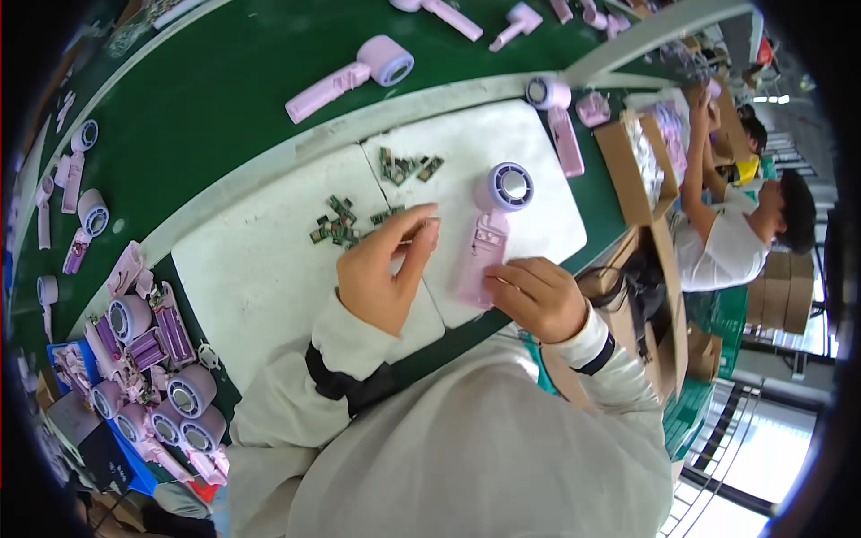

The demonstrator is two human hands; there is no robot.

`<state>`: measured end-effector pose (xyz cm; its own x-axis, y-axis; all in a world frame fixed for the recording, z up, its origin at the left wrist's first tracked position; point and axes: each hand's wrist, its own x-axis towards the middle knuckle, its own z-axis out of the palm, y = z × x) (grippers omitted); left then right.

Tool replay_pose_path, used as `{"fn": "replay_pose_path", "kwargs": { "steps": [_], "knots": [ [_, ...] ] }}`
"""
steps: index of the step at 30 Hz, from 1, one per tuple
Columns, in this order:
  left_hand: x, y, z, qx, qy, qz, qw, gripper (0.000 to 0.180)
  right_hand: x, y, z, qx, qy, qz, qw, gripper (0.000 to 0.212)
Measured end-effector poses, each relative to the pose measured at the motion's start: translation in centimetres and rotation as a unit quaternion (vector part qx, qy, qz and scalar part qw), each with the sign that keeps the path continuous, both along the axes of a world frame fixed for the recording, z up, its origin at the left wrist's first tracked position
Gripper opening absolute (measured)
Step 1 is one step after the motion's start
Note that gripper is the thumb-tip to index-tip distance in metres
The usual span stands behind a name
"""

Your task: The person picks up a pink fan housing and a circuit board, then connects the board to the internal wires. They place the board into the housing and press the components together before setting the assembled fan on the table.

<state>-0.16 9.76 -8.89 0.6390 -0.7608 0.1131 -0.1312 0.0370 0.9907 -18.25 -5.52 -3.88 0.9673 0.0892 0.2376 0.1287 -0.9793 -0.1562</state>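
A pale pink handheld fan body (491, 235) with a round purple head lies open on the white foam mat (269, 278). My right hand (538, 298) grips the lower end of its handle. My left hand (386, 264) hovers just left of the fan, fingers pinched together near a scatter of small green circuit boards (339, 226); whether a board sits between the fingertips is hidden. A second cluster of circuit boards (408, 167) lies farther back on the mat.
A heap of several pink and purple fan housings (152, 359) fills the left side. Finished fans (354, 76) ride the green conveyor belt (224, 108) behind. Another fan (558, 121) and cardboard boxes (632, 161) stand at right, where another person (744, 233) works.
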Motion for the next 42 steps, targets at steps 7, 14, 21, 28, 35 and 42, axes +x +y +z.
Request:
{"fn": "replay_pose_path", "kwargs": {
  "steps": [7, 14, 21, 28, 35, 42],
  "knots": [
    [-0.7, -0.5, -2.5, -0.035, -0.109, -0.031, 0.993, 0.032, 1.3, 0.3, 0.5, 0.171, 0.000, -0.113, 0.979, 0.030],
    [-0.7, -0.2, -2.4, -0.041, -0.107, -0.049, 0.992, 0.030, 3.1, -0.5, -0.9, 0.077, 0.071, -0.126, 0.987, 0.030],
    [-0.8, 0.4, -1.0, -0.022, -0.080, -0.042, 0.996, 0.029, 2.0, -1.8, -2.4, 0.127, 0.012, -0.043, 0.991, 0.025],
    [-0.5, 0.6, 0.3, 0.054, -0.103, -0.050, 0.992, 0.031, 2.3, -0.7, -3.2, 0.294, -0.001, -0.110, 0.949, 0.018],
    [-0.8, 0.1, -0.8, -0.051, 0.155, -0.099, 0.982, 0.026, 2.8, 1.2, -2.9, 0.244, -0.010, -0.169, 0.955, 0.018],
    [-0.6, -0.1, -1.2, -0.089, 0.125, -0.033, 0.988, 0.026, 3.0, 1.4, -3.5, 0.176, -0.063, -0.153, 0.970, 0.020]
  ]
}}
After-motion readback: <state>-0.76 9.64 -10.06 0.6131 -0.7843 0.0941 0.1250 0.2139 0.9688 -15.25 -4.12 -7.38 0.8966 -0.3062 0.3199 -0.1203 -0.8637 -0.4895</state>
